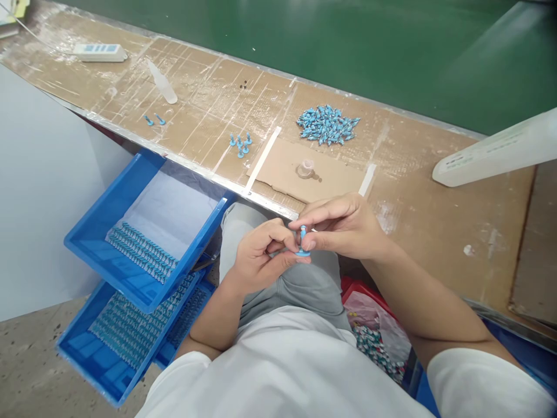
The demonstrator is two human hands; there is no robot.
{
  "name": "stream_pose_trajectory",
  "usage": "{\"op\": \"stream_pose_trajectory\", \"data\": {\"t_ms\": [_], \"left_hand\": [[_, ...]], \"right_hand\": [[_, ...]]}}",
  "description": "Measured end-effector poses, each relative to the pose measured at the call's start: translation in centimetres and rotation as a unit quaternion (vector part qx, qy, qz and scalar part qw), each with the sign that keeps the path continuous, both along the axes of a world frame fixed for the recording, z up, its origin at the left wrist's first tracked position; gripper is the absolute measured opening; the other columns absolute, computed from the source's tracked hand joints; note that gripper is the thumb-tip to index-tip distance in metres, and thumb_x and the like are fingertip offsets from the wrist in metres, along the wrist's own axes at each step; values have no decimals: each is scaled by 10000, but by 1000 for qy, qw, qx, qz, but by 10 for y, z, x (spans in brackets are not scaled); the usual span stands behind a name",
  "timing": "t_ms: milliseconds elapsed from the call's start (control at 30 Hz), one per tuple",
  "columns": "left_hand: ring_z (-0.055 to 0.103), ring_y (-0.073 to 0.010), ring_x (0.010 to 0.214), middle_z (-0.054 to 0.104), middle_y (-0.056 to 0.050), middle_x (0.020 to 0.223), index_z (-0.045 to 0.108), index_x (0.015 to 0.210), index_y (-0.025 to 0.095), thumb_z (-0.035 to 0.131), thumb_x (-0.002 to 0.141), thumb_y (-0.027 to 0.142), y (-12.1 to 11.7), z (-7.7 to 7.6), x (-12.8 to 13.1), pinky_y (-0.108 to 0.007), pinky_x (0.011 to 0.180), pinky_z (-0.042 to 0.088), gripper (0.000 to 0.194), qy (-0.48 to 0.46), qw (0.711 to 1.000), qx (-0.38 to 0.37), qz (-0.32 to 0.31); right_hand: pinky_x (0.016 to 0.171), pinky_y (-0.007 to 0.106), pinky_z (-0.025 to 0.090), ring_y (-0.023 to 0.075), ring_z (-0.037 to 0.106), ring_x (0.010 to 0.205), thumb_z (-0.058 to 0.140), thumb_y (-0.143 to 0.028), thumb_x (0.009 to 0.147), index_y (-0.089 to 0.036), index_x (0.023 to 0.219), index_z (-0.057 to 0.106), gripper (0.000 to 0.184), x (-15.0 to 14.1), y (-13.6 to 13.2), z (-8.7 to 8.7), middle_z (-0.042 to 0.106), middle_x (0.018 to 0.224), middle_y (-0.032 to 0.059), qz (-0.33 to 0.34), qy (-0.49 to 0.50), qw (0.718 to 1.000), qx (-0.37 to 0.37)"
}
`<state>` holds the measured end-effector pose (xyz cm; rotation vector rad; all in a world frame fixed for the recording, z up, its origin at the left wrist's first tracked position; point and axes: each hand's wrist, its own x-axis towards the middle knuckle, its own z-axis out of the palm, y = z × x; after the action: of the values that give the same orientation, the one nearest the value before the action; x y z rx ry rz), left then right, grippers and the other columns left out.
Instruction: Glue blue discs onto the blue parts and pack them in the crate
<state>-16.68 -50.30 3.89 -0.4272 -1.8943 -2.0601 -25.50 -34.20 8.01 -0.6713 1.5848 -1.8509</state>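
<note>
Between my two hands, in front of the table edge, is a small blue figurine (303, 234) standing upright on a round blue base. My left hand (266, 254) pinches the base between thumb and fingers. With thumb and forefinger, my right hand (342, 227) grips the figurine's upper part from the other side. On the table beyond, a small clear cup (306, 168) sits on a cardboard sheet (285, 168), with a wet stain beside it. A heap of small blue pieces (327, 125) lies behind the cup. Several blue figurines on bases (241, 145) stand to its left.
Two more blue pieces (154, 119), a white squeeze bottle (162, 82) and a power strip (100, 53) lie farther left. Blue trays (82, 247) with rows of small pieces are stacked at left. A large white bottle (496, 148) is at right; a red container (361, 287) sits below.
</note>
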Motion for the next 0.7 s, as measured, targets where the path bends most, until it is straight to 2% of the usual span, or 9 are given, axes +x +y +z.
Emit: {"op": "stream_pose_trajectory", "data": {"t_ms": [233, 367, 600, 700], "left_hand": [[490, -110, 612, 578, 26, 643, 654, 824, 222, 771, 765, 339, -1, 2, 2, -242, 617, 410, 176, -2, 1000, -19, 17], [503, -117, 618, 613, 17, 644, 663, 821, 222, 755, 783, 330, 0, 2, 5, -251, 639, 435, 147, -11, 1000, -14, 25], [506, -100, 607, 587, 31, 694, 634, 831, 226, 804, 727, 310, 0, 1, 4, -235, 624, 428, 216, -28, 1000, -1, 9], [496, -90, 606, 563, 35, 715, 619, 861, 226, 773, 764, 296, 0, 1, 3, -226, 618, 416, 196, -20, 1000, -1, 0]], "right_hand": [[629, 275, 581, 158, 695, 671, 857, -223, 651, -265, 881, 802, 240, -1, -1, -1, 755, 777, 28, 10, 29, 999, -22], [617, 276, 581, 159, 691, 646, 867, -258, 640, -252, 859, 804, 228, -1, -2, -1, 746, 737, 32, 9, 32, 999, -18], [626, 272, 589, 165, 694, 653, 881, -334, 618, -237, 835, 805, 250, -2, -3, -1, 744, 735, 42, -5, 36, 999, 7], [628, 270, 588, 159, 688, 644, 878, -345, 620, -241, 833, 805, 248, -2, -3, 0, 741, 725, 39, -6, 38, 999, 4]]}}
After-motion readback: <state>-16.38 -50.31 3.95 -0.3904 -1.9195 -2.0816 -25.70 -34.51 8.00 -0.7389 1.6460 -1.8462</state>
